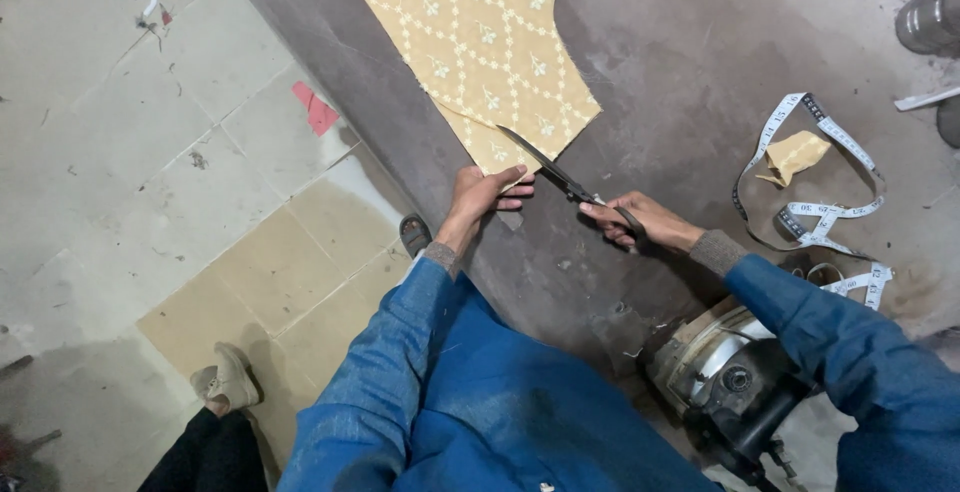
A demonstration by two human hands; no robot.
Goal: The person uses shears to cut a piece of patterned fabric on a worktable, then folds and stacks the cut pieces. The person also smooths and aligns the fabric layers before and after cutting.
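Grey and worn, the tabletop [690, 62] runs slantwise across the room, its long left edge dropping to a floor [110, 152] of pale, scuffed tiles with a few tan ones near the person's feet. A red scrap [316, 109] lies on the tiles close to that edge. Across the tabletop lies a piece of yellow fabric [480, 42] with a white embroidered lattice, its near end narrowing toward the person. The left hand [483, 193] presses flat on that near end, fingers spread over the cloth close to the left edge. The right hand [640, 222] is closed around the handles of dark scissors [560, 174], just beside the left hand; the blades point up and left, their tips lying over the fabric's lower edge. Farther right on the tabletop, a white measuring tape [820, 207] coils loosely around a small yellow offcut [795, 155]. At the near right edge sits a metal motor-like device [725, 377], partly hidden by the blue sleeve.
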